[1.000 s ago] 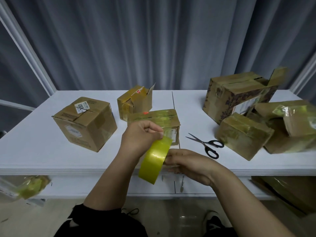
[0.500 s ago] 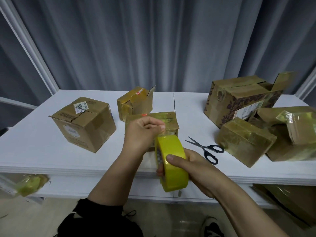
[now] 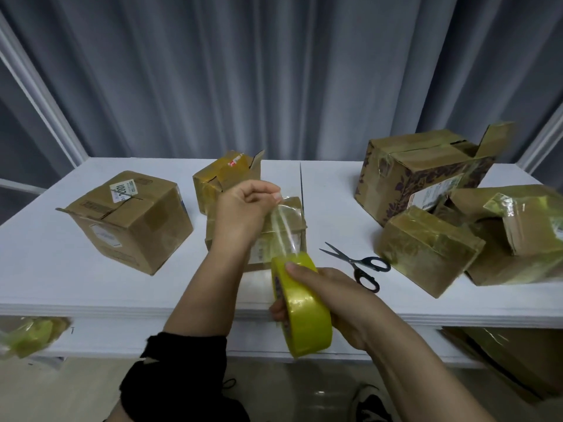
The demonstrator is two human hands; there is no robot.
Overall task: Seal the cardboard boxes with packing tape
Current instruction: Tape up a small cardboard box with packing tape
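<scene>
The right hand (image 3: pixel 341 303) gripped the yellow tape roll (image 3: pixel 304 315) over the near edge of the table (image 3: pixel 45 269). The left hand (image 3: pixel 243 214) pinched the clear tape strip (image 3: pixel 285 229), stretched upward from the roll, in front of a small cardboard box (image 3: pixel 259 257). Scissors (image 3: pixel 356 263) lay to its right.

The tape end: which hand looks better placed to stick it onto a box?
Probably the left hand: it pinches the pulled-out strip just in front of the middle box, while the right hand grips the tape roll, lower, by the table edge.
</scene>
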